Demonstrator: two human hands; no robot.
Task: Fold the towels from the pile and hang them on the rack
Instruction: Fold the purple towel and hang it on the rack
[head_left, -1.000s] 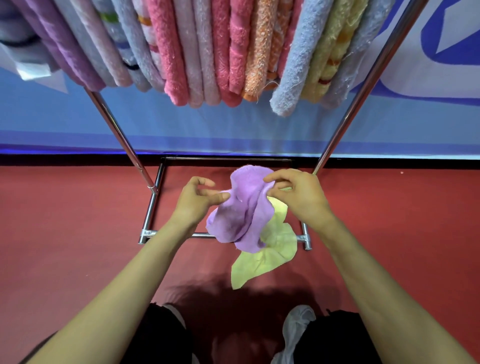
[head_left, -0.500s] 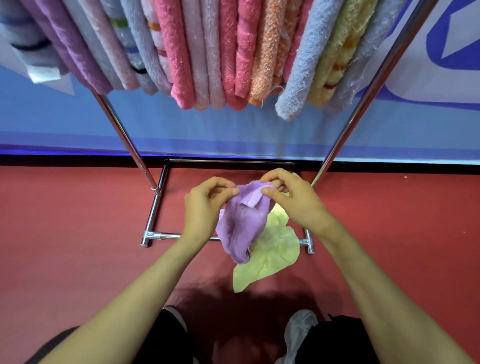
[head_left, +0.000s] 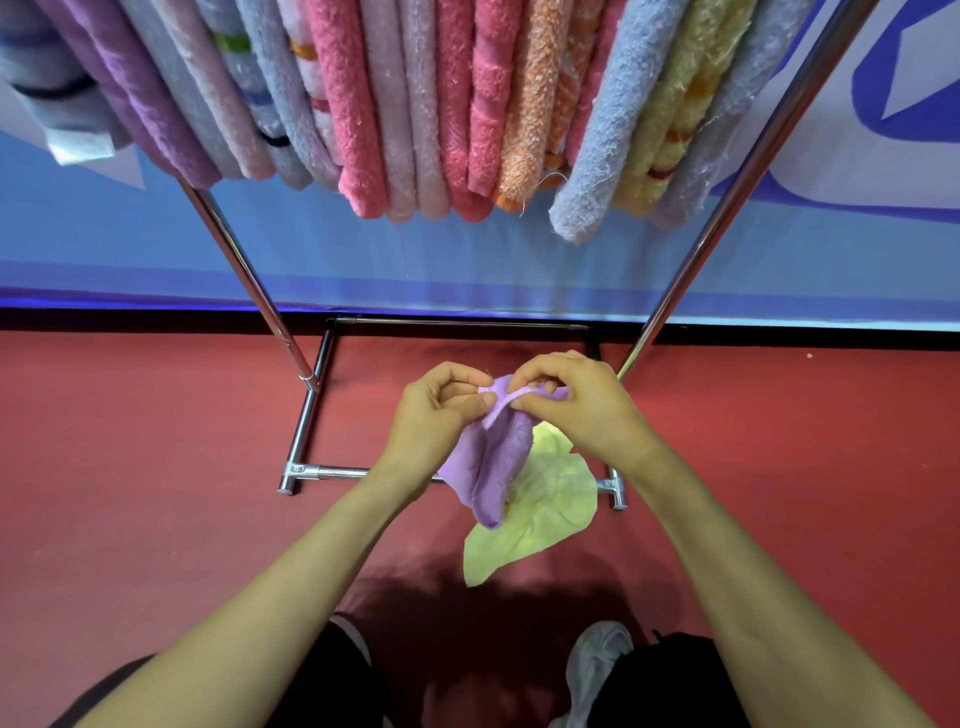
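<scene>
A small purple towel hangs bunched in front of me, above the floor. My left hand pinches its top edge from the left. My right hand pinches the same edge from the right, fingertips almost touching the left hand's. A crumpled yellow towel lies on the red floor just below and behind the purple one. The metal rack stands ahead, with several folded towels in pink, purple, orange, blue and yellow hanging side by side along its top.
The rack's slanted legs run down to a chrome base frame on the red floor. A blue and white banner closes off the space behind. My knees and a white shoe are at the bottom edge.
The purple towel was spread wide between my hands; both hands have come together at its top edge and it now hangs narrow and bunched. The yellow towel has stayed on the floor.
</scene>
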